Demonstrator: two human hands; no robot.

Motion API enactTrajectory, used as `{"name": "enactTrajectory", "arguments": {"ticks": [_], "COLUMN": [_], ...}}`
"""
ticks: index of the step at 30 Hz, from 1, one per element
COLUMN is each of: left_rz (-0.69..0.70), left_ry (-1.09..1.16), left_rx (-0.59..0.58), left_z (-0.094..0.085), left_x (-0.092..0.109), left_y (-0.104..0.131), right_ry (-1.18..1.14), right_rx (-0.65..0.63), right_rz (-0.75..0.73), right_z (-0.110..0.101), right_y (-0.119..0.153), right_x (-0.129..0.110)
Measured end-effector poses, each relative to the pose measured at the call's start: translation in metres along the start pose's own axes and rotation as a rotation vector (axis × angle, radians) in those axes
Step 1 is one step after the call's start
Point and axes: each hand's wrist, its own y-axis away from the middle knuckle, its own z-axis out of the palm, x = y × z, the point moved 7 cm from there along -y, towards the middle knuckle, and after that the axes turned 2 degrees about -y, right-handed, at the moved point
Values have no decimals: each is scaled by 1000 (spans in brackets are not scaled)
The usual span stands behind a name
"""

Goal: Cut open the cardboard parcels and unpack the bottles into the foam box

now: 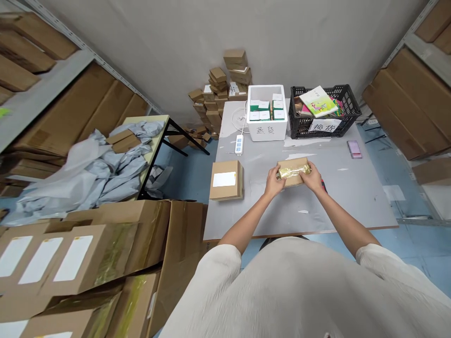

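Left grip (275,182), right grip (312,177) clamped on brown gold-taped cardboard box (293,172)
Grey rectangular bench (340,199) leaves room at four o'clock, edge at six.

White box (267,124): 退货; crate (299,126): 换货, probably.

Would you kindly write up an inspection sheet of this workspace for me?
Surface: grey rectangular table, with white paper scraps.
Work items: small brown cardboard box with shiny gold tape across it, in both hands; larger brown cardboard box with a white label, to its left.
Clutter: white foam box of green-and-white packs; black plastic crate with booklets; pinkish rectangular item, blurred.
Hands: left hand and right hand grip the taped box at opposite ends.
Cables: thin white cable, beside the foam box, by a white power strip.
Surroundings: stacked brown cardboard boxes against the grey wall; grey plastic bags on a pale green table.
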Motion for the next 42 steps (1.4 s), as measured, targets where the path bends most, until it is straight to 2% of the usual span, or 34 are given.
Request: {"name": "enactTrajectory", "arguments": {"ticks": [5, 8, 12, 15, 18, 21, 24, 30, 35, 39, 42], "left_rz": [-56, -38, 124, 274, 276, 182, 83, -122, -168, -186, -212], "left_ry": [9, -112, -425, -514, -532, -576, -608, -443, -351, -322, -280], "left_rx": [-66, -108, -70, -180, -221, -157, -108, 14, 47, 49, 29], "left_z": [21, 26, 22, 33, 38, 31, 18, -22, -52, -68, -71], "left_x": [-5, -2, 22, 45, 56, 56, 50, 18, -3, -12, -22], "left_y": [-2, 0, 6, 12, 13, 10, 8, 4, 1, 1, 3], "right_ry": [60, 74, 45, -18, -111, -228, -303, -112, 22, -46, -22], "right_rx": [23, 59, 84, 49, 1, -26, -43, -91, -96, -172, -184], "right_rz": [-5, -12, 5, -42, -94, -82, -19, 139, 343, 338, 303], "right_z": [-20, -26, -26, -19, -10, -3, 3, 16, 30, 42, 40], "right_y": [-3, 1, 8, 11, 11, 7, 0, -2, 7, 9, 9], "right_x": [7, 8, 4, -9, -22, -22, -6, 42, 74, 74, 67]}}
